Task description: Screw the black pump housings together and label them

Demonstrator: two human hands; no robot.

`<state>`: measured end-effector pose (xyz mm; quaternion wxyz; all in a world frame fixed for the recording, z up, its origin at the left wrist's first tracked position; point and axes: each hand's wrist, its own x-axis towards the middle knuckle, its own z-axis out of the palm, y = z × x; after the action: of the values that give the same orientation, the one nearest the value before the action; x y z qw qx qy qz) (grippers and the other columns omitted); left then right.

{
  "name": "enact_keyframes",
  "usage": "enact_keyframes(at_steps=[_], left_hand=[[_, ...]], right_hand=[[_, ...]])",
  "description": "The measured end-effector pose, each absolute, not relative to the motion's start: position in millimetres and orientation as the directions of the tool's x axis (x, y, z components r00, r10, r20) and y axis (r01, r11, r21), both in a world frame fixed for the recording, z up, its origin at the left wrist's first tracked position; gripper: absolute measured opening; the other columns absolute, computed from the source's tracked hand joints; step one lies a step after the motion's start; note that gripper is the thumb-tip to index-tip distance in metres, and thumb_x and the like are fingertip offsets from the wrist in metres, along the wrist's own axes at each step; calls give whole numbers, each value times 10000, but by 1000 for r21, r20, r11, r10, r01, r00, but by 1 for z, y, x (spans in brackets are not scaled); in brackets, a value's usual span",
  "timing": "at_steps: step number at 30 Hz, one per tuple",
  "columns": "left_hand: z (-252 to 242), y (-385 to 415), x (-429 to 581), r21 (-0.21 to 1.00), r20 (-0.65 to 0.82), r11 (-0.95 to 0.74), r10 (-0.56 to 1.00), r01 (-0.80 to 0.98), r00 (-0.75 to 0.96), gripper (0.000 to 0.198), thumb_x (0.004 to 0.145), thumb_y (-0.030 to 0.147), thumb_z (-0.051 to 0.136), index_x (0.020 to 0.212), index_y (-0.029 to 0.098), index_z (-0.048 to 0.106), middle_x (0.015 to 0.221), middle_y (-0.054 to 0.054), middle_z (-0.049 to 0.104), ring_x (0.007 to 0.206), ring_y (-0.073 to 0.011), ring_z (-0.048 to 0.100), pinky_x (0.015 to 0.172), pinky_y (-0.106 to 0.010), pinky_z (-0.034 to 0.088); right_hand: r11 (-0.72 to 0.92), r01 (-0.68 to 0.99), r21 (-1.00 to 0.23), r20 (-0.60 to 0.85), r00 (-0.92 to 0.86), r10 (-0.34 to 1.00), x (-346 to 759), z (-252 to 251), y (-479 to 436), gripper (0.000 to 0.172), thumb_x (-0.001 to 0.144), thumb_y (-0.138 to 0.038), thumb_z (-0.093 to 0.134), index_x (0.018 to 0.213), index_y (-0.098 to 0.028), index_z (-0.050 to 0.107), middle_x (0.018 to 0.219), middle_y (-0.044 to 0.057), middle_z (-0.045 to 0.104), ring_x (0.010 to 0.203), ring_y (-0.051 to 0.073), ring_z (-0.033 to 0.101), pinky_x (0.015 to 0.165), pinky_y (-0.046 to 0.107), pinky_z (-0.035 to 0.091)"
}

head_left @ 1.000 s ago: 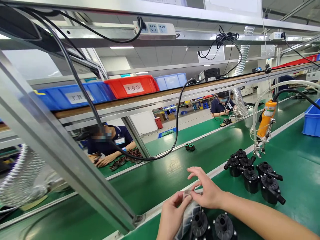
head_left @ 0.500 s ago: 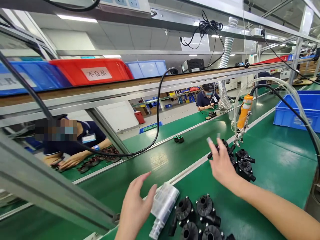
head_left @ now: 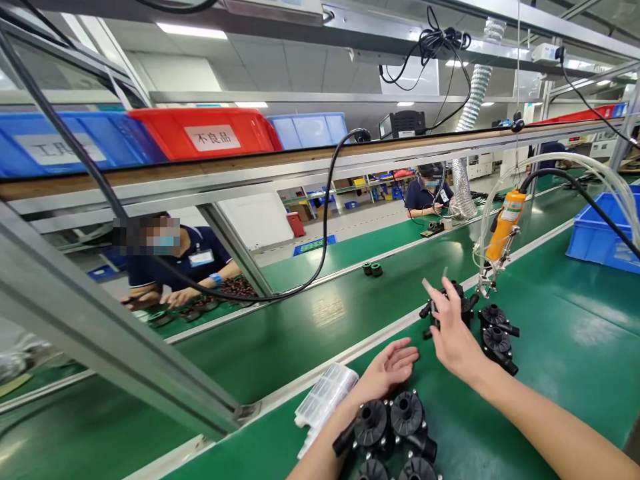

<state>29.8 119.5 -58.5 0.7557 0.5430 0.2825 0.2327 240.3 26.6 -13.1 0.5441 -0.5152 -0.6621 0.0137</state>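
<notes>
My right hand (head_left: 453,333) reaches forward with its fingers stretched out over a black pump housing (head_left: 463,301), touching or nearly touching it; I see no closed grip. Two more black housings (head_left: 497,330) lie just to its right. My left hand (head_left: 393,365) rests palm up and open on the green bench (head_left: 550,373), holding nothing. Beside my left forearm lies a clear plastic box (head_left: 327,393). A cluster of black housings (head_left: 390,423) sits right in front of me.
An orange powered screwdriver (head_left: 505,223) hangs on hoses just beyond the housings. A blue crate (head_left: 600,233) stands at the right. Two small black rings (head_left: 373,269) lie on the conveyor belt (head_left: 310,327). Two co-workers sit across it. A slanted metal frame post (head_left: 125,347) crosses the left.
My hands let go of the clear plastic box, which now lies on the bench. My right hand went forward to the far black housings; my left hand moved right and turned palm up.
</notes>
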Motion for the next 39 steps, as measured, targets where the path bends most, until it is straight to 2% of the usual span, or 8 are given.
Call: enact_keyframes(at_steps=[4, 6, 9, 12, 15, 24, 32, 39], left_hand=[[-68, 118, 41, 983, 27, 126, 634, -137, 773, 1014, 575, 536, 1011, 1463, 266, 603, 1554, -153, 586, 1520, -372, 451, 1296, -509, 289], [-72, 115, 37, 984, 74, 82, 616, -157, 784, 961, 649, 547, 977, 1479, 243, 600, 1536, -164, 602, 1504, -398, 464, 1288, -526, 302], [-77, 111, 30, 945, 47, 221, 634, -240, 772, 905, 744, 526, 930, 1525, 275, 548, 1466, -154, 660, 1407, -402, 572, 1236, -541, 373], [-78, 107, 27, 844, -15, 395, 694, -363, 720, 891, 840, 471, 871, 1596, 368, 412, 1385, -115, 709, 1283, -365, 675, 1133, -526, 474], [-72, 103, 30, 780, -82, 452, 759, -433, 646, 866, 860, 391, 864, 1581, 414, 384, 1295, -78, 745, 1156, -313, 737, 1028, -476, 540], [-69, 100, 35, 822, -100, 410, 788, -396, 607, 653, 804, 360, 919, 1338, 312, 546, 1058, -53, 771, 841, -218, 737, 759, -345, 581], [-67, 99, 36, 833, -88, 400, 778, -382, 622, 636, 825, 366, 901, 1345, 312, 539, 1107, -67, 766, 976, -276, 752, 798, -350, 575], [-63, 98, 37, 827, -85, 405, 775, -390, 626, 610, 831, 351, 896, 1342, 319, 564, 1165, -72, 760, 1028, -271, 742, 851, -356, 569]], right_hand=[[697, 260, -668, 731, 52, 681, 221, -20, 31, 750, 1008, -52, 434, 1632, -388, 188, 1724, 105, 17, 1559, 282, 344, 1176, 513, 503], [684, 152, -714, 698, 67, 713, 216, -27, 37, 710, 1027, -109, 487, 1615, -391, 206, 1719, 102, 43, 1556, 283, 345, 1199, 531, 471], [609, 76, -790, 609, 218, 763, 217, -36, 46, 694, 1017, -203, 606, 1587, -385, 255, 1673, 112, 202, 1516, 282, 391, 1193, 519, 479], [556, -36, -830, 520, 311, 796, 221, -43, 48, 701, 1007, -267, 657, 1576, -371, 260, 1504, 132, 432, 1388, 272, 503, 1018, 431, 605], [517, -135, -845, 485, 215, 848, 221, -50, 46, 760, 1001, -292, 667, 1602, -377, 209, 1432, 141, 489, 1264, 264, 565, 813, 348, 639], [512, -36, -858, 511, 24, 859, 221, -55, 42, 827, 991, -171, 602, 1633, -400, 133, 1560, 144, 363, 1326, 245, 494, 849, 330, 584], [557, 89, -826, 557, -23, 830, 219, -48, 39, 827, 986, -120, 554, 1620, -458, 144, 1672, 107, 154, 1320, 242, 474, 852, 347, 606], [574, 156, -804, 578, -21, 816, 217, -51, 39, 813, 987, -108, 540, 1633, -435, 170, 1673, 110, 124, 1331, 262, 473, 858, 381, 615]])
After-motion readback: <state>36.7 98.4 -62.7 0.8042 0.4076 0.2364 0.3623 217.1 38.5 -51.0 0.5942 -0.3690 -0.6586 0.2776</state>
